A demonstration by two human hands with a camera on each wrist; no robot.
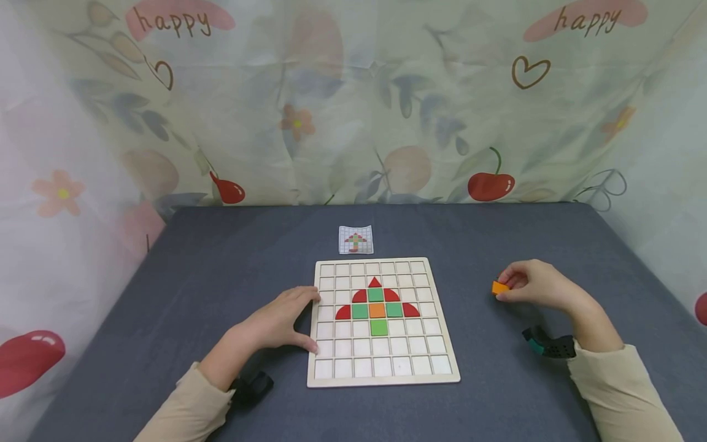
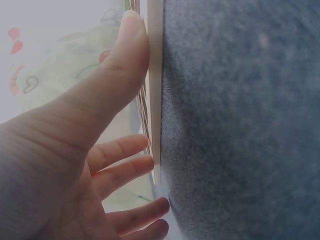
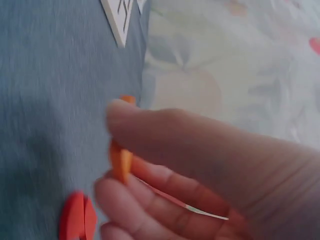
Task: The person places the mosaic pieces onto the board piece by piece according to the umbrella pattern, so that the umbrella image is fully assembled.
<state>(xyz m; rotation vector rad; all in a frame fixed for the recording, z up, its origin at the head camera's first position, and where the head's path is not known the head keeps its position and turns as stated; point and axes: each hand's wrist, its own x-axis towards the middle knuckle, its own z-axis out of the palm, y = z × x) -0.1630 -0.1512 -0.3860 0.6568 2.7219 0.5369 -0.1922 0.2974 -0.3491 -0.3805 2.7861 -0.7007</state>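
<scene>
A pale wooden grid board point(image 1: 383, 383) lies on the table with red, green and orange tiles set in its middle cells. My left hand point(image 1: 278, 319) is at its left edge, thumb and fingers spread and touching the rim; the left wrist view shows the thumb point(image 2: 125, 55) along that edge. Off to the right of the board, my right hand point(image 1: 538, 283) pinches an orange square tile point(image 1: 499, 288) between thumb and fingers. In the right wrist view, red pieces point(image 3: 77, 216) appear below the fingertips; the head view does not show them.
A small pattern card point(image 1: 356, 240) lies behind the board, printed with a similar coloured figure on a grid. The dark grey tabletop point(image 1: 232, 245) ends at a patterned cloth point(image 1: 353, 123) hanging behind. Each wrist carries a dark strapped device point(image 1: 552, 345).
</scene>
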